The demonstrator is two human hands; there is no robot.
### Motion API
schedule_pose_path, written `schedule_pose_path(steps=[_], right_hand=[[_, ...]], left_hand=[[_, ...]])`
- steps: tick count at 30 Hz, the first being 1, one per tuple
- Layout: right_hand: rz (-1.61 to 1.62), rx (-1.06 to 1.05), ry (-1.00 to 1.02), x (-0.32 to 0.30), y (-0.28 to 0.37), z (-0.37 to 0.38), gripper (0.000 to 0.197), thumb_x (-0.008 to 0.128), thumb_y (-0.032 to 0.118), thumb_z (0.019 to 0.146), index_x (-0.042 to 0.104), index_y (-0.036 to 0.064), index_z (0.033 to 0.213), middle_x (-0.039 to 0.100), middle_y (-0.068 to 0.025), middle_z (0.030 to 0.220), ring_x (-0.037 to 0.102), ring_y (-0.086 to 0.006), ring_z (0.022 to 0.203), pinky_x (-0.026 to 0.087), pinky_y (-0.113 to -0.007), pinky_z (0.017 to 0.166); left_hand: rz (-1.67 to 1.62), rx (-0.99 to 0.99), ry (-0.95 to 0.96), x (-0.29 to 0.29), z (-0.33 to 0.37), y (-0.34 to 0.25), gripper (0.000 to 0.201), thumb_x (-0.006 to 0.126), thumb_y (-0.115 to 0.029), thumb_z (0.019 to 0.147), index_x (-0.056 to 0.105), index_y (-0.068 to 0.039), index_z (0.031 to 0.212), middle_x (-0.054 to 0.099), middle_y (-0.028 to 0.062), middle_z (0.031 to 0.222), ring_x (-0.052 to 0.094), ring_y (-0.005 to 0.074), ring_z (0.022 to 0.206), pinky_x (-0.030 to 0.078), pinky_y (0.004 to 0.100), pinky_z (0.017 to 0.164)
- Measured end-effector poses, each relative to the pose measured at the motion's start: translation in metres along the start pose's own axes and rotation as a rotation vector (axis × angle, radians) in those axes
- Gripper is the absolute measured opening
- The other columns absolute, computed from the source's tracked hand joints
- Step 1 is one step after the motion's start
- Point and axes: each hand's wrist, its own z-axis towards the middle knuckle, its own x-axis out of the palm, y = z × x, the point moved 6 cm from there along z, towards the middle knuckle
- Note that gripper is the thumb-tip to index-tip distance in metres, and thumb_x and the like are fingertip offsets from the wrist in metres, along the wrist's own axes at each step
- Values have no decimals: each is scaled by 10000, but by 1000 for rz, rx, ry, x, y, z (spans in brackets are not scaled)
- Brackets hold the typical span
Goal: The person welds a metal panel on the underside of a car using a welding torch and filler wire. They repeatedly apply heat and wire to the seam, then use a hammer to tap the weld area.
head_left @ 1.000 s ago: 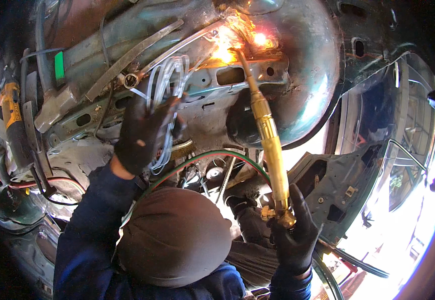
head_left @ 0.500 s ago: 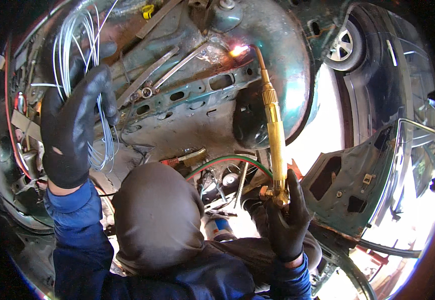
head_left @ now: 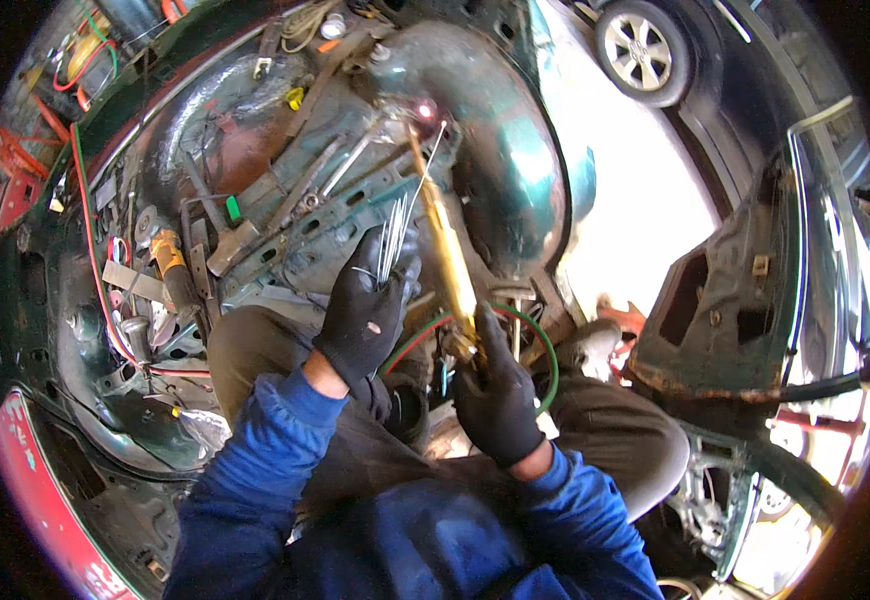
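My right hand (head_left: pixel 500 400), in a black glove, is closed around the valve end of a brass gas torch (head_left: pixel 447 245). The torch leans up and to the left, its tip by a small bright pinkish glow on the green car body panel (head_left: pixel 510 150). Left of the torch, my gloved left hand (head_left: pixel 367 315) is closed on a bundle of thin silvery wire (head_left: pixel 392 240). One strand rises from the bundle across the torch, its end just right of the glow. A small tear shows on the back of the left glove.
A hammer (head_left: pixel 233 250) and an angle grinder (head_left: pixel 172 265) lie among tools at left. The green and red hose (head_left: pixel 553 365) loops beside my right hand. A detached car door (head_left: pixel 725 320) stands at right, and a dark car's wheel (head_left: pixel 643 52) is beyond.
My left hand has come down and right with the wire, close to the torch. The torch now leans more to the left. The flame's orange glare has shrunk to a small pinkish spot. The view has shifted.
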Motion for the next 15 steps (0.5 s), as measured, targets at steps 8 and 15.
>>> schedule_pose_path(steps=[8,15], right_hand=[[-141,52,155,45,-23,-29,927,697,177,1003,194,16,1765,637,-347,1234,725,-493,913,598,-547,734],[-76,68,227,42,-12,-20,949,787,257,998,256,-45,1724,669,-357,1193,703,-519,1026,590,-549,856]], left_hand=[[125,-20,70,23,-13,15,569,705,-104,1091,511,32,1608,638,110,1521,603,150,1345,485,337,1153],[78,69,-6,12,8,38,572,725,-23,1028,519,-15,1562,638,52,1296,607,106,1104,535,298,963]])
